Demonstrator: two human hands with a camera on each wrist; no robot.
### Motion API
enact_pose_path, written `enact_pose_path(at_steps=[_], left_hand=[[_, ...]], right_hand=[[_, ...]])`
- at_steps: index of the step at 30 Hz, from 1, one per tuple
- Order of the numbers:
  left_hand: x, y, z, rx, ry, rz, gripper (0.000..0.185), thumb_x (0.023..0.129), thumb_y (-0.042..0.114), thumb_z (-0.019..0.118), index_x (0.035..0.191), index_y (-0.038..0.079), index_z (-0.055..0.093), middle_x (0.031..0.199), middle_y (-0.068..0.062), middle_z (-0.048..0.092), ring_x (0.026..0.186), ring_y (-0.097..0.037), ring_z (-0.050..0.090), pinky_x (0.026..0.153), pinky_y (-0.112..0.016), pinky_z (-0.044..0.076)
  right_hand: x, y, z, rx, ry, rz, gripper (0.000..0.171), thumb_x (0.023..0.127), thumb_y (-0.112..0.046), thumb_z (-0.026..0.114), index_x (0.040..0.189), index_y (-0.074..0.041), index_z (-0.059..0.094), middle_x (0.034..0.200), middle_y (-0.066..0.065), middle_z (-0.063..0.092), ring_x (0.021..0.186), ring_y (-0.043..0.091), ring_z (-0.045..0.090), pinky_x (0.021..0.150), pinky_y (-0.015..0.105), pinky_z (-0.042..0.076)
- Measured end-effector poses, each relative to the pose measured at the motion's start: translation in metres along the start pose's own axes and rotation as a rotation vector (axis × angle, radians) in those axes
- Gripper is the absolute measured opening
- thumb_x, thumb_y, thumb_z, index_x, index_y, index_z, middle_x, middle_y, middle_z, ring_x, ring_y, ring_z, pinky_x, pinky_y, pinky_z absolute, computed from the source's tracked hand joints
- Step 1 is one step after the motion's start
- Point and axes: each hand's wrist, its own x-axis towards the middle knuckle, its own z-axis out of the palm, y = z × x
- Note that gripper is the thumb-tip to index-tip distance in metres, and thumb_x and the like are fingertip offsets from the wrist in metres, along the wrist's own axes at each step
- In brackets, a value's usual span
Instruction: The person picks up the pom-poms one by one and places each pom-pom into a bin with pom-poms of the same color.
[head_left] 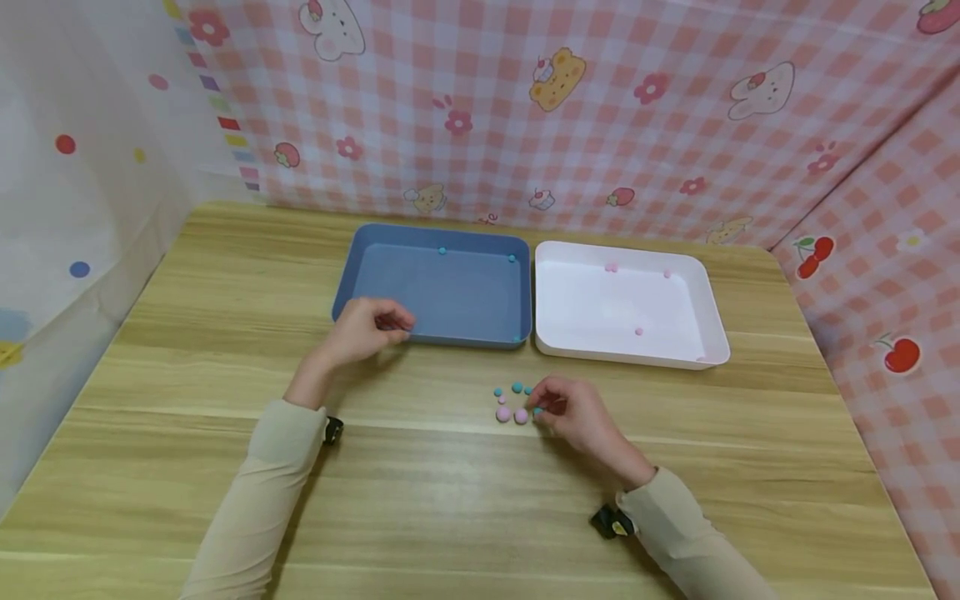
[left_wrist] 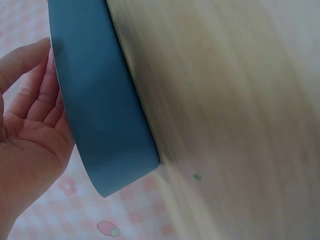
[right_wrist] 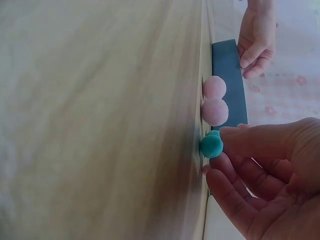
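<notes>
My left hand (head_left: 365, 329) is at the front left rim of the blue-grey tray (head_left: 435, 340), its fingers loosely bent over the inside. In the left wrist view the fingers (left_wrist: 42, 100) are partly hidden behind the tray's wall; nothing shows held. On the table, my right hand (head_left: 573, 412) is beside a small group of pom-poms, thumb and fingers apart. A teal pom-pom (right_wrist: 211, 146) lies right by its thumb tip, another partly hidden behind it. Two larger pink pom-poms (head_left: 503, 414) lie left of this hand, and more teal pom-poms (head_left: 517, 387) lie behind them.
A white tray (head_left: 630, 357) stands right of the blue-grey one, with several small pink pom-poms (head_left: 639, 332) inside. Small teal pom-poms (head_left: 442, 251) lie along the blue-grey tray's edges. Behind the wooden table (head_left: 450, 500) hangs a pink checked cloth (head_left: 495, 158).
</notes>
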Motion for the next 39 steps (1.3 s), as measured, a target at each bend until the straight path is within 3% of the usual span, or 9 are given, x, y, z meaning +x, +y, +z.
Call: enact_pose_path(at_steps=[14,21,39], left_hand=[[0.0013,-0.0057,-0.0029,0.011,-0.017,-0.045,0.010,0.080,-0.005,0.067,0.089,-0.005,0.070,0.084,-0.013,0.069,0.077,-0.019,0.062,0.069,-0.024,0.048],[0.0026,-0.0059,-0.0044,0.017,-0.048,-0.073,0.010,0.081,-0.003,0.067,0.090,-0.004,0.070,0.085,-0.012,0.069,0.078,-0.019,0.062,0.072,-0.029,0.048],[0.0084,-0.0103,-0.0090,0.000,-0.099,-0.090,0.010,0.080,0.002,0.070,0.089,-0.002,0.072,0.084,-0.009,0.071,0.079,-0.015,0.062,0.070,-0.024,0.045]], right_hand=[[0.0002,-0.0002,-0.0009,-0.070,-0.086,-0.009,0.021,0.074,0.017,0.065,0.081,-0.003,0.066,0.083,0.006,0.065,0.076,0.019,0.060,0.070,0.027,0.052],[0.0004,0.0005,-0.0010,-0.073,-0.088,-0.001,0.021,0.074,0.017,0.064,0.080,-0.003,0.066,0.083,0.006,0.065,0.076,0.018,0.060,0.071,0.028,0.052],[-0.0003,0.0018,-0.0012,-0.042,-0.084,-0.019,0.020,0.074,0.018,0.063,0.080,-0.001,0.065,0.083,0.008,0.065,0.078,0.022,0.063,0.070,0.027,0.053]])
